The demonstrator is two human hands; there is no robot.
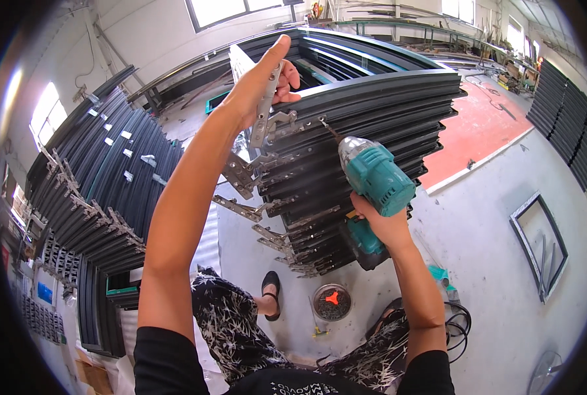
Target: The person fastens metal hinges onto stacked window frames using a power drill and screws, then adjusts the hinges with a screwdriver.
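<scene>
My right hand [387,224] is wrapped round the grip of a teal cordless drill [378,176]. The drill's bit points up and left, its tip at the screw end of a metal hinge on the top frame of a stack of black window frames [372,99]. My left hand [267,79] is closed about the upright arm of that metal window hinge [262,122], thumb stretched up along it and fingers curled behind. More metal hinges [239,209] stick out from the stack's near left corner below. Whether the bit sits in a screw is too small to tell.
A round tray of screws [331,312] with an orange piece in it lies on the floor between my feet. To the left rises another stack of black frames [102,164] with hinges. A loose frame [540,247] and a black cable [460,329] are on the right.
</scene>
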